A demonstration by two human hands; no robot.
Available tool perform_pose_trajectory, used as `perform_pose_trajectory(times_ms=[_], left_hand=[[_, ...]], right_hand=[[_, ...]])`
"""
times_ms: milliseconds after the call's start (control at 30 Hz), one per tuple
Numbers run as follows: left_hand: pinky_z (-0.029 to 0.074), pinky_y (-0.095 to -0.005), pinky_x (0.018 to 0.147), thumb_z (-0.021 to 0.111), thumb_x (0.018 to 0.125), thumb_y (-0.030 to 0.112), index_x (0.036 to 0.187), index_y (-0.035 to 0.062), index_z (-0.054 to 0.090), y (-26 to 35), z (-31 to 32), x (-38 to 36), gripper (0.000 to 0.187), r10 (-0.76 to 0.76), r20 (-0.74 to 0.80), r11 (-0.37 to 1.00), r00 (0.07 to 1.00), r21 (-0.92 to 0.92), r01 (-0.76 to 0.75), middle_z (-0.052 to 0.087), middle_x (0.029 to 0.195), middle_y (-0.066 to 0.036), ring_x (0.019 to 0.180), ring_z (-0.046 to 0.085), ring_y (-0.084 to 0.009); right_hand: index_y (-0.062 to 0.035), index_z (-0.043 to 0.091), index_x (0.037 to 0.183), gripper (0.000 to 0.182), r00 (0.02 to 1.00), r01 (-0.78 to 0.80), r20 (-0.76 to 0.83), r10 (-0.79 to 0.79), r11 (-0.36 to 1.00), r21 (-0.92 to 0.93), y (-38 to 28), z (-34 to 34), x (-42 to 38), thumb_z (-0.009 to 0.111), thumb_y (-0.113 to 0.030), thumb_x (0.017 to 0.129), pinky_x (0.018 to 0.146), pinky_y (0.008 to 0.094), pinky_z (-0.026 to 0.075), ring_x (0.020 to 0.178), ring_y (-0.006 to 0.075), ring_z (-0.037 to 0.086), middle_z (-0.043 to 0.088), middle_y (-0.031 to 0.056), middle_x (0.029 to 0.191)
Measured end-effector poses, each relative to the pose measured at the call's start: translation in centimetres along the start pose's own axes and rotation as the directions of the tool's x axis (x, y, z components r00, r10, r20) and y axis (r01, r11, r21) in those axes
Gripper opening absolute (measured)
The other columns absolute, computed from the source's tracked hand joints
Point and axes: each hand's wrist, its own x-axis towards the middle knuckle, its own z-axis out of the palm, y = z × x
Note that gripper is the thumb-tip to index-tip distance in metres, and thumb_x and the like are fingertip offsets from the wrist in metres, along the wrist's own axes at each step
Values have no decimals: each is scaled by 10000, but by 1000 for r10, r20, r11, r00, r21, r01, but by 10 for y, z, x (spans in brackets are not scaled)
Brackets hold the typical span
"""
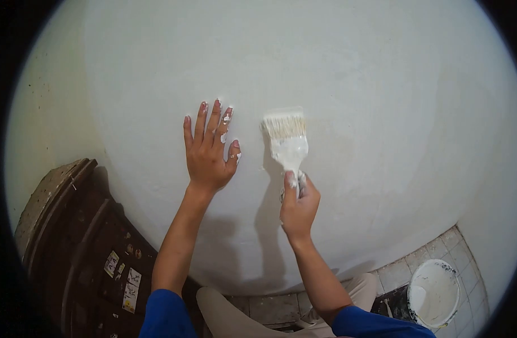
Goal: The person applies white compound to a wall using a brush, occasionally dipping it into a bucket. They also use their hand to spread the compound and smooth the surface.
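My right hand [299, 209] grips the handle of a wide paintbrush [290, 147], its bristles pointing up and pressed to the pale wall [371, 169]. White paint coats the brush's ferrule and lower bristles. To the left, my left hand [209, 155] lies on the wall with its fingers spread and holds nothing. Flecks of white paint stick to the fingers of both hands. Behind the right hand, part of the brush handle is hidden.
At the lower right, a white paint bucket [434, 294] stands on the tiled floor [395, 276] beside a dark, paint-spotted patch. A dark brown wooden cabinet [95, 248] with stickers and a dusty top stands against the wall at the left.
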Motion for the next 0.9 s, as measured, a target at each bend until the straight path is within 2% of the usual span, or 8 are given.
perform_pose_trajectory(times_ms=[67,100,200,300,400,533,733,900], left_hand=[[124,-536,1122,496,839,204,1361,89,456,-1,0,-2,536,4,-4,1000,1000,-1,-4,384,1452,-111,1375,285,-331],[125,-536,1122,495,839,204,1360,90,458,-1,0,-2,534,6,-6,1000,1000,-3,-6,386,1451,-108,1373,288,-330],[129,-536,1121,495,842,206,1360,95,459,0,0,-4,531,-1,-4,1000,1000,-6,1,388,1450,-103,1371,292,-330],[130,-536,1120,494,844,207,1362,100,458,0,0,-5,530,-9,-6,1000,1000,-4,9,389,1450,-100,1372,291,-328],[128,-536,1120,494,844,205,1363,103,457,0,1,-4,530,-8,-5,1000,1000,-7,8,391,1449,-100,1371,293,-328],[126,-543,1117,495,843,208,1360,103,460,0,3,-6,528,-12,-12,1000,1000,-13,12,396,1445,-103,1371,292,-332],[124,-550,1114,496,841,212,1353,99,468,-2,5,-10,526,-2,-28,1000,1000,-25,1,405,1439,-104,1372,289,-336],[123,-543,1117,508,836,203,1357,101,462,0,5,-10,533,-9,-35,1000,999,-24,8,401,1442,-100,1371,292,-331]], right_hand=[[-32,525,729,256,997,34,-63,-35,999,-22,19,-2,-22,530,-162,950,467,211,270,538,16,352,421,-69,601],[-16,545,757,241,998,-20,-63,20,1000,3,25,-5,-34,529,-161,948,470,213,271,545,17,355,428,-64,605],[1,568,791,227,999,27,-42,-28,999,-24,30,-16,-50,526,-156,949,473,212,271,552,17,357,437,-59,609],[60,582,868,231,1000,-6,-8,6,1000,11,-5,-12,-27,533,-154,937,543,249,356,625,63,409,488,2,632],[58,582,871,234,993,119,8,-119,993,-24,-22,3,6,538,-162,936,535,253,354,620,64,394,485,6,629],[59,587,879,233,1000,-9,-26,8,999,-34,-2,14,0,539,-163,933,528,256,353,614,63,385,480,11,618],[54,599,857,200,942,-331,-64,329,943,-40,59,-28,-111,553,-130,920,517,250,348,611,48,413,476,-9,611],[41,582,827,205,991,-131,-24,130,988,-79,20,-30,-75,551,-139,921,521,243,344,612,47,401,477,1,613]])
